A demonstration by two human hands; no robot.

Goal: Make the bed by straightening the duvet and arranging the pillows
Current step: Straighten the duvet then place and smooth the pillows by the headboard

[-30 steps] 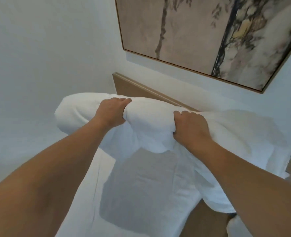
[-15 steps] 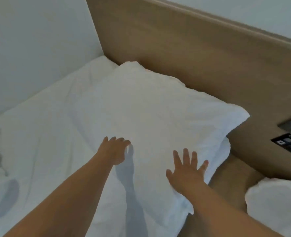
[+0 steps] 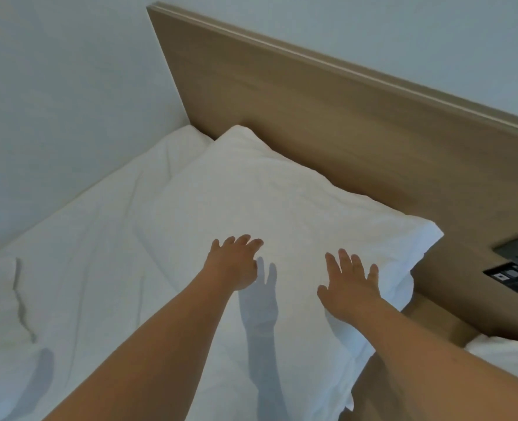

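While the white pillow [image 3: 269, 214] lies flat at the head of the bed against the wooden headboard [image 3: 327, 117], both hands hover over its near part — left hand [image 3: 236, 262] loosely spread, right hand [image 3: 350, 284] with fingers splayed, neither grasping anything. Beside the pillow the white sheet [image 3: 84, 253] lies wrinkled.

- The bed [image 3: 78, 268] has a white sheet on it, pretty wrinkled, with creases running across the left side.
- It sits tucked into the corner, up against the wall on the left and a tan wooden headboard [image 3: 327, 123] at the top.
- One white pillow [image 3: 251, 205] lies flat on the sheet, its far edge right at the headboard.
- The pillow's right end hangs over the edge of the bed.
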